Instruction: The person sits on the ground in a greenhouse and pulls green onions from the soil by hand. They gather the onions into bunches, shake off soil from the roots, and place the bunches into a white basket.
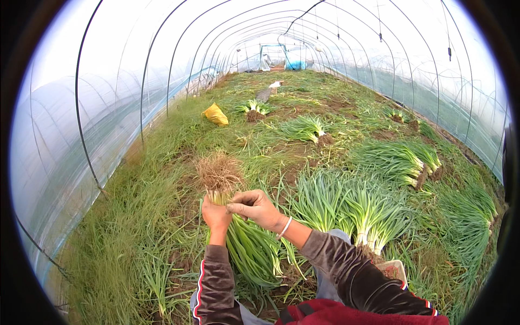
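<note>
My left hand (pixel 216 217) grips a bunch of allium greens (pixel 254 254) around the stems, with its matted brown roots (pixel 219 172) pointing up and its long leaves hanging down. At the stems' base, just below the roots, the thumb and forefinger of my right hand (pixel 256 208) are pinched together; whether anything is between them cannot be made out. A white band circles my right wrist. Right of my hands lie more bunches of greens (pixel 365 207), roots toward me. A pale plastic box (pixel 400 270) with small red items is partly hidden behind my right sleeve.
Further bunches lie on the weedy soil, at the right (pixel 390 160), farther ahead (pixel 304 129) and at the far right (pixel 471 219). A yellow bag (pixel 215 114) sits ahead on the left. Metal hoops (pixel 81 93) carry the tunnel's plastic film on both sides.
</note>
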Motion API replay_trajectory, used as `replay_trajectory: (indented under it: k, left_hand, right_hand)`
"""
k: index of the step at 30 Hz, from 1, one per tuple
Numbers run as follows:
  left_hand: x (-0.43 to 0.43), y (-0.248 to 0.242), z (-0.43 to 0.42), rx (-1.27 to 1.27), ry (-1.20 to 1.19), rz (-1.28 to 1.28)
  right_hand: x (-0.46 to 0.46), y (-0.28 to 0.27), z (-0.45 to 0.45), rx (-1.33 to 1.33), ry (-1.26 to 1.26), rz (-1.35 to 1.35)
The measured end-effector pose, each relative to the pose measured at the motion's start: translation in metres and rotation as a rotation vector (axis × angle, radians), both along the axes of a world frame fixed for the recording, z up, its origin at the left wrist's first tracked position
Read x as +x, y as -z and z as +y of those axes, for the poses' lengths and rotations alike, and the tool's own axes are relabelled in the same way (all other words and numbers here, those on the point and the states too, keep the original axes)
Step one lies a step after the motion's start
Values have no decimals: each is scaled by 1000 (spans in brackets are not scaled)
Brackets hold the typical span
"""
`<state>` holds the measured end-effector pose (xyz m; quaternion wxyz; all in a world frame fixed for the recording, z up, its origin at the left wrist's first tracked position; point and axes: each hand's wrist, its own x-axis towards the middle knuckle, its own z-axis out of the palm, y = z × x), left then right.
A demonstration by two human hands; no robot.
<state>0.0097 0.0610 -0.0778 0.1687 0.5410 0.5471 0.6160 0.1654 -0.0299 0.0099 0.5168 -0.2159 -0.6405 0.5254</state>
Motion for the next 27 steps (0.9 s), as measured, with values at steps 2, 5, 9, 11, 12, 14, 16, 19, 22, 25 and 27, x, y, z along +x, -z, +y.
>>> replay_trajectory:
  k: [2, 5, 9, 11, 12, 14, 16, 19, 22, 25, 27]
  left_hand:
    - [23, -24, -22, -90, 43, -74]
    - [-3, 4, 2, 0, 149, -200]
    - [7, 11, 11, 90, 137, -66]
    - [19, -6, -1, 129, 199, 24]
    - [23, -12, -9, 97, 168, 16]
    - [28, -13, -18, 142, 263, -36]
    - [29, -7, -10, 99, 262, -35]
    - [34, 1, -2, 9, 236, 5]
    - [32, 10, 3, 30, 334, -123]
    - [10, -9, -4, -12, 215, -179]
    - [3, -4, 3, -16, 96, -234]
  right_hand:
    - [17, 7, -11, 619, -5, -431]
    - [25, 8, -28, 930, 134, -832]
    - [59, 16, 11, 78, 217, -582]
    - [69, 24, 23, 0, 77, -1022]
    - [68, 20, 21, 12, 38, -1164]
    - [54, 8, 11, 42, -63, -1452]
    - [46, 4, 2, 391, -72, -1153]
    - [21, -6, -30, 550, -159, -591]
    - [-2, -27, -78, 603, -285, -248]
    - [-5, -29, -69, 1166, 22, -406]
    - [9, -27, -36, 788, 217, -523]
